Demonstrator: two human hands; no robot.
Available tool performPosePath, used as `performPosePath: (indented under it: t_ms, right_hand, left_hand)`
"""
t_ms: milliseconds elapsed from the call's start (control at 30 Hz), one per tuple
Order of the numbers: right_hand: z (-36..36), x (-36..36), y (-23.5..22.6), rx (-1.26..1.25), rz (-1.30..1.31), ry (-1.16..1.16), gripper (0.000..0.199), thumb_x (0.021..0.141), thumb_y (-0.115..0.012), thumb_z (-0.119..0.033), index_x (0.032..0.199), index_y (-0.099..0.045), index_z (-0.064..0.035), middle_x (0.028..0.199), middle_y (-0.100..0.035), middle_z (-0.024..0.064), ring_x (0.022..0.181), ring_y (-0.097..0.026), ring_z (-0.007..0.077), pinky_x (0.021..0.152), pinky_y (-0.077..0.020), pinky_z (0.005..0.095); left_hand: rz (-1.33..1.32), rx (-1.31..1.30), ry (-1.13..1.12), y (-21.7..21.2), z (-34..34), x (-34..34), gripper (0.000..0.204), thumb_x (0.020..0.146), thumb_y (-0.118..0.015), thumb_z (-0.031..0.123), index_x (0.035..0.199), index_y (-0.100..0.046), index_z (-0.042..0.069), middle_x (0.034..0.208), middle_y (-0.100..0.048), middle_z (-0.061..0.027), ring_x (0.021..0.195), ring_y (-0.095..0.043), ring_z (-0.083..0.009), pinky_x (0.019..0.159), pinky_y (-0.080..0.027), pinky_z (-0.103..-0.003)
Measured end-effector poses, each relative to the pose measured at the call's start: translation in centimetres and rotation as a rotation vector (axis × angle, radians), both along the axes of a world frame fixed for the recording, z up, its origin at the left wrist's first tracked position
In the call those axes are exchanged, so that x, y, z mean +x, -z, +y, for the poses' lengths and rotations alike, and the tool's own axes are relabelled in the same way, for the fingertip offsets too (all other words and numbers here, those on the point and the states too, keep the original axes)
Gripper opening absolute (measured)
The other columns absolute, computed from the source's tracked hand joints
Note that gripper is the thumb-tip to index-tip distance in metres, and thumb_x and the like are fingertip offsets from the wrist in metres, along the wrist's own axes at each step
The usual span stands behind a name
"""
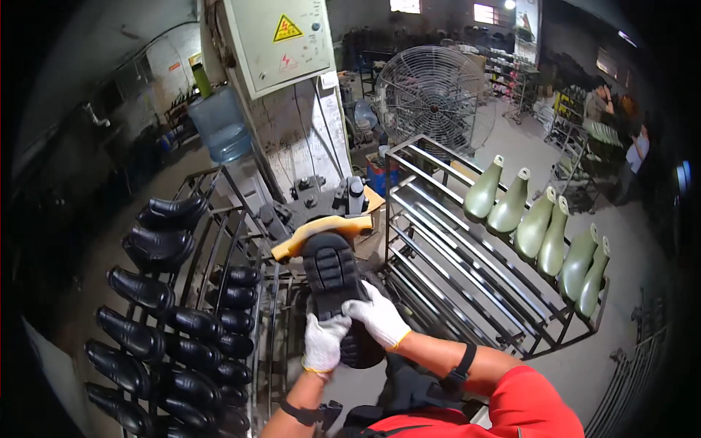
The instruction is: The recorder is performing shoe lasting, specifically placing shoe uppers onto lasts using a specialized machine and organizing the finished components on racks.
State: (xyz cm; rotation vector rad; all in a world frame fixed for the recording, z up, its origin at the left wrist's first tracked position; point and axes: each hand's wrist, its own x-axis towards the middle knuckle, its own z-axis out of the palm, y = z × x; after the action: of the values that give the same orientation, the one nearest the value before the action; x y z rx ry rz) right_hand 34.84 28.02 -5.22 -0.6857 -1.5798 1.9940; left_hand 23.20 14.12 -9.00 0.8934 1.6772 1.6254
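Observation:
A black shoe [332,274] is turned with its treaded sole up, its toe end against the curved yellow pad [321,232] of a machine [310,198]. My left hand [325,342], in a white knit glove, is closed on the shoe's left side near the heel. On the other side my right hand [378,315], gloved the same way, grips the shoe around its waist, fingertips over the sole. The two hands nearly meet across it. The shoe's upper is hidden beneath the sole.
On the left, a rack [208,270] bears several black shoes [135,332]. To the right stands a metal-bar rack [467,270] with several green shoe lasts [537,223] along its far side. Beyond are an electrical box [281,44], a water jug [220,124], a large fan [434,102] and people [637,157].

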Motion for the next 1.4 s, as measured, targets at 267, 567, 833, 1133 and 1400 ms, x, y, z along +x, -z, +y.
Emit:
performPosePath:
  t_ms: [267, 567, 833, 1133, 1400]
  right_hand:
    - [-12.0, 11.9, -0.5, 0.607, -0.238, -0.362, 0.114, 0.078, -0.088, -0.032, 0.168, -0.022, -0.0071, 0.156, -0.052, 0.026, 0.135, -0.061, 0.0404, 0.113, -0.0482, 0.042]
    - [-19.1, -4.2, -17.4, 0.793, -0.15, -0.68, 0.061, 0.089, -0.083, -0.037, 0.138, -0.066, -0.0042, 0.119, -0.075, 0.0239, 0.106, -0.077, 0.0347, 0.096, -0.0588, 0.0421]
    - [2.6, -11.8, -6.7, 1.457, -0.401, 0.137, 0.096, 0.072, -0.088, -0.023, 0.155, -0.046, 0.0001, 0.155, -0.048, 0.0271, 0.141, -0.048, 0.0435, 0.119, -0.0396, 0.0481]
    - [2.8, -11.5, -8.2, 1.014, -0.786, -0.048, 0.114, 0.072, -0.076, -0.019, 0.168, -0.016, -0.0053, 0.141, -0.063, 0.0245, 0.125, -0.066, 0.0402, 0.105, -0.0524, 0.0428]
    - [11.1, -11.8, -7.5, 0.771, -0.306, -0.094, 0.062, 0.071, -0.073, -0.013, 0.13, -0.059, -0.001, 0.098, -0.07, 0.0075, 0.085, -0.069, 0.0274, 0.078, -0.0593, 0.0401]
  left_hand:
    - [0.931, 0.162, 0.144, -6.0, -14.7, 7.3, 0.081, 0.085, -0.088, 0.013, 0.155, -0.047, 0.007, 0.135, -0.066, -0.0069, 0.119, -0.063, -0.0205, 0.103, -0.054, -0.039]
    - [-0.974, 0.729, -0.735, -6.5, -28.1, 4.7, 0.028, 0.109, -0.062, 0.028, 0.129, -0.068, 0.01, 0.121, -0.071, -0.0059, 0.11, -0.067, -0.0209, 0.099, -0.055, -0.037]
    - [0.421, 0.223, -1.813, -24.9, -50.1, 5.9, 0.028, 0.092, -0.078, 0.013, 0.116, -0.069, 0.004, 0.103, -0.073, -0.0047, 0.095, -0.068, -0.0187, 0.089, -0.055, -0.032]
    - [0.522, -0.868, -1.836, -21.2, -60.6, -4.5, 0.071, 0.08, -0.083, 0.046, 0.13, -0.063, -0.001, 0.127, -0.068, -0.0336, 0.124, -0.066, -0.0447, 0.107, -0.052, -0.049]
    - [0.13, -1.173, -1.909, -24.0, -68.6, -1.1, 0.076, 0.067, -0.088, 0.036, 0.127, -0.068, -0.005, 0.117, -0.075, -0.0278, 0.112, -0.073, -0.0415, 0.103, -0.057, -0.045]
